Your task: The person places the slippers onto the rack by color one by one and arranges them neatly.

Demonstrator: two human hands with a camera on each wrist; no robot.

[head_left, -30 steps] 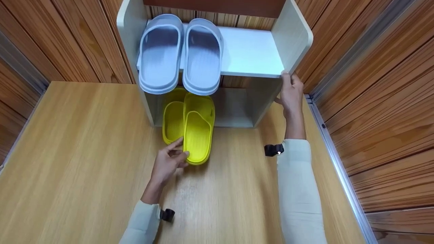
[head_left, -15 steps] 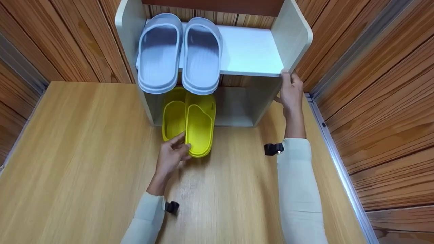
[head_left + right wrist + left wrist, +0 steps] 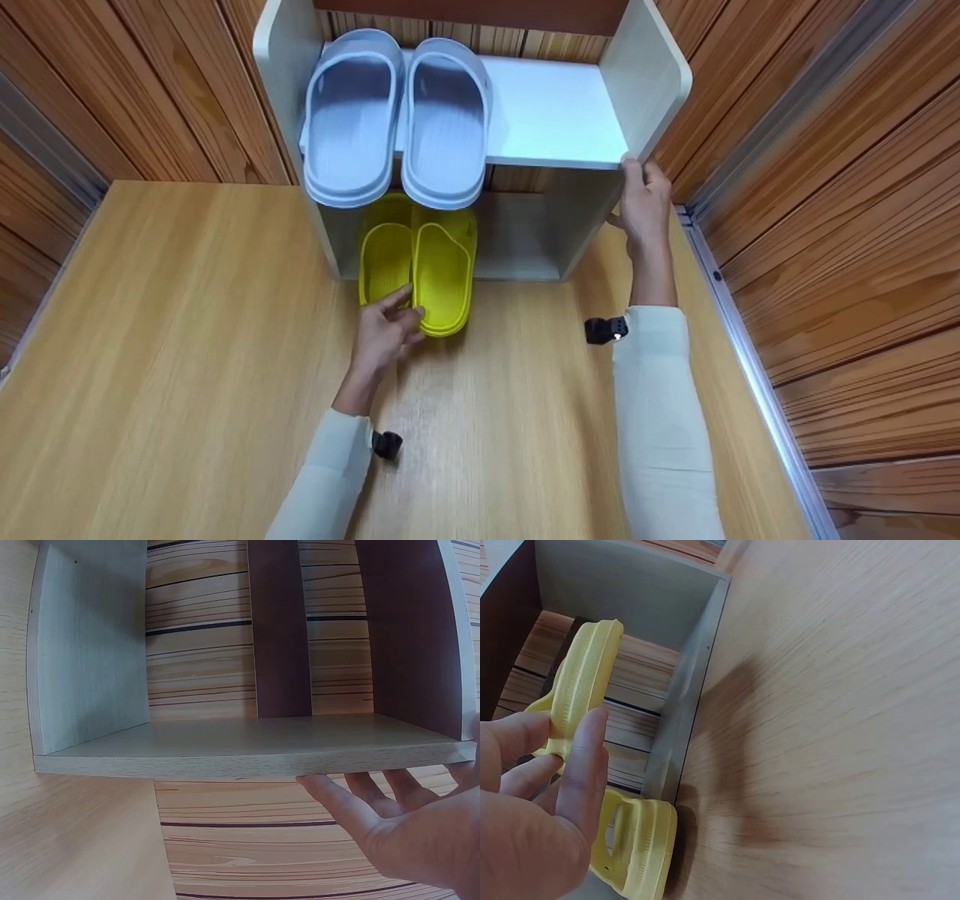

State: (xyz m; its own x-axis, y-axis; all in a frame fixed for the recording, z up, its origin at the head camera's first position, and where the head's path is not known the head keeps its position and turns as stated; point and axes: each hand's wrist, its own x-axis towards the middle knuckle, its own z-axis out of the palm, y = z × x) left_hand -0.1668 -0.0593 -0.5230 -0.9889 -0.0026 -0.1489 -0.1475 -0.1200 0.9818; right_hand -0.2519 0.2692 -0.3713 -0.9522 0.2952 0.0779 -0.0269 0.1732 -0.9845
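My left hand pinches the heel end of a yellow slipper, with finger and thumb at its side. In the left wrist view this slipper is off the floor, its toe inside the lower compartment. Its yellow mate stands close on the left, toe in the compartment and heel sticking out. Both yellow toes are partly hidden under the upper shelf. My right hand grips the right side panel of the shoe rack at upper-shelf height; in the right wrist view several fingers touch the panel's outer face.
A pair of pale grey slippers, the left one and the right one, sits on the upper shelf, heels overhanging its front edge. Wood-panelled walls surround the wooden floor. A metal rail runs along the right.
My left hand has moved forward with the yellow slipper, whose toe is now deeper in the lower compartment and whose heel nearly lines up with its mate. My right hand stays on the rack.
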